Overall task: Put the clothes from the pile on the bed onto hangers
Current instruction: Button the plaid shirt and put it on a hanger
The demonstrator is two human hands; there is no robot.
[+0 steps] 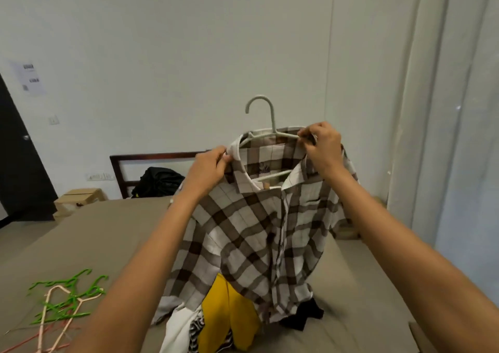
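**One plaid shirt held on one white hanger over the pile**

At the upper left of the frame, one paper notice (29,78) is seen on the wall above one dark door (16,163). One cardboard box (81,197) is set on the floor beside the bed (94,231). At the lower left, a tangle of loose hangers (64,301) is spread on the bed cover. Two green hooks and one pale pink frame can be made out, with thin red pieces at the bottom edge. The full count cannot be told.

Left of centre, one dark wooden headboard (151,157) is seen at the far end of the bed, and one black bag (159,181) is propped against it.

In the centre, one brown and white plaid shirt (256,231) is held up in the air, with its hem touching the pile below. One white hanger (266,115) is set inside its collar, the hook pointing up. The collar's left side is pinched by the left hand (209,167). The collar's right side is pinched together with the hanger arm by the right hand (322,144). The two hands are kept apart, one at each end of the hanger.

In the pile at the bottom centre, four garments can be counted: one white garment (178,328), one striped garment (197,328), one yellow garment (226,315) and one black garment (305,315).

One pale curtain (445,109) is hung along the right edge.
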